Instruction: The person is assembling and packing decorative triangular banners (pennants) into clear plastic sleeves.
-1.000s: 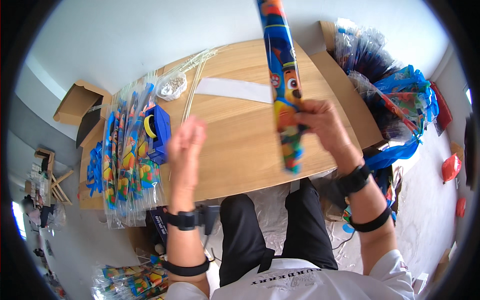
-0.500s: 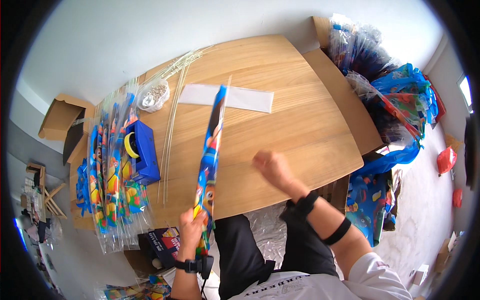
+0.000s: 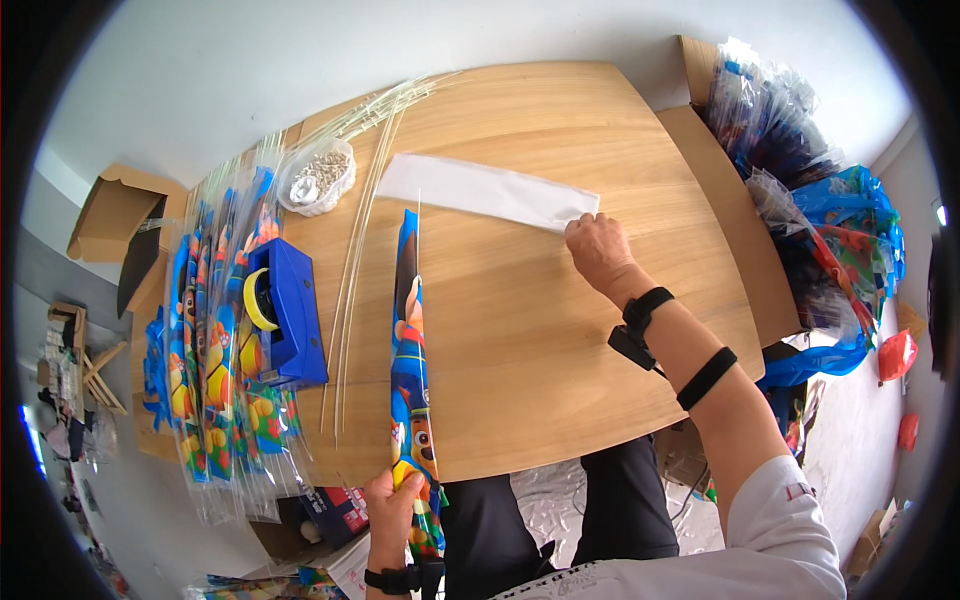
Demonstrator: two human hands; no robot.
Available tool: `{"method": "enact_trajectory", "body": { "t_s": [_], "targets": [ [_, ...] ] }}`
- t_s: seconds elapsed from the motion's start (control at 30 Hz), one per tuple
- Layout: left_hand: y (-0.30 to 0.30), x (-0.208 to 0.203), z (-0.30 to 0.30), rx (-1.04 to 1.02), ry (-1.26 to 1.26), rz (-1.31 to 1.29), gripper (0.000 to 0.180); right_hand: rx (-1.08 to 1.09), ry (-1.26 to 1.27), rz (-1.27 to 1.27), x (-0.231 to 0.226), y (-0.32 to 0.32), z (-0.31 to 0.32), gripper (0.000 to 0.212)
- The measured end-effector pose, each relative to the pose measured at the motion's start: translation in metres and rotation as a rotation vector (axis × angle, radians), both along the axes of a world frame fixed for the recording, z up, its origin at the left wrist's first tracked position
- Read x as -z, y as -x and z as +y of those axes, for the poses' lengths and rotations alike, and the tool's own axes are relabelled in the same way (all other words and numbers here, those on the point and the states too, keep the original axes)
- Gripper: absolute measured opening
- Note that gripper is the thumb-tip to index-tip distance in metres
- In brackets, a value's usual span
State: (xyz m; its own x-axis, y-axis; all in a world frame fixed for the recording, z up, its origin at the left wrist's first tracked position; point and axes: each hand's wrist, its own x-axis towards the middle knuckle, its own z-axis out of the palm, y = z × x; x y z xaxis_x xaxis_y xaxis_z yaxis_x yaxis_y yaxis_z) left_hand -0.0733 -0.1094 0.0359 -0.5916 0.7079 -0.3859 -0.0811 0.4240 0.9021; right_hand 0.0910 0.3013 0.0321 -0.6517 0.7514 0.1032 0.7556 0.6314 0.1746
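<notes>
My left hand (image 3: 392,508) is closed round the lower part of a long, narrow folded bundle of printed cartoon sheet (image 3: 411,380), blue, red, yellow and green. A thin rod sticks up past its top end. The bundle points away from me over the table's front edge. Across the table, my right hand (image 3: 600,252) pinches the right end of a long whitish clear plastic sleeve (image 3: 470,187), which lies flat and slightly crinkled at that end. Whether it is one sleeve or a stack I cannot tell.
A blue tape dispenser (image 3: 292,315) with yellow tape stands left, beside several bagged printed bundles (image 3: 215,350). A clear tub of small pieces (image 3: 318,178) and thin pale rods (image 3: 365,215) lie behind. At right, an open carton (image 3: 740,225) and wrapped bundles (image 3: 765,115) crowd the table's edge.
My right hand has moved forward and right from above the table to the sleeve's right end and pinched it. My left hand and the bundle have shifted slightly toward me.
</notes>
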Motion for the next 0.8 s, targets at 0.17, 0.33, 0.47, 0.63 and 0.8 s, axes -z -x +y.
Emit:
{"method": "enact_trajectory", "body": {
  "t_s": [0.17,0.33,0.47,0.63,0.8],
  "targets": [
    [0.000,0.002,0.001,-0.022,-0.033,-0.055,0.008,0.039,0.004,0.336,0.000,-0.001,0.013,0.011],
    [-0.001,0.006,0.004,-0.040,-0.061,-0.065,0.013,0.290,0.669,0.871,0.011,-0.005,0.033,0.008],
    [0.000,0.008,-0.002,-0.066,-0.067,-0.102,0.012,0.471,0.909,1.104,0.001,-0.001,0.028,0.012],
    [-0.002,-0.003,0.004,-0.006,-0.035,-0.009,0.011,0.666,1.266,1.790,-0.015,0.013,0.049,0.009],
    [-0.008,-0.014,0.008,0.050,-0.024,0.070,0.013,0.491,1.351,2.500,-0.054,0.009,0.035,0.004]
  ]
}}
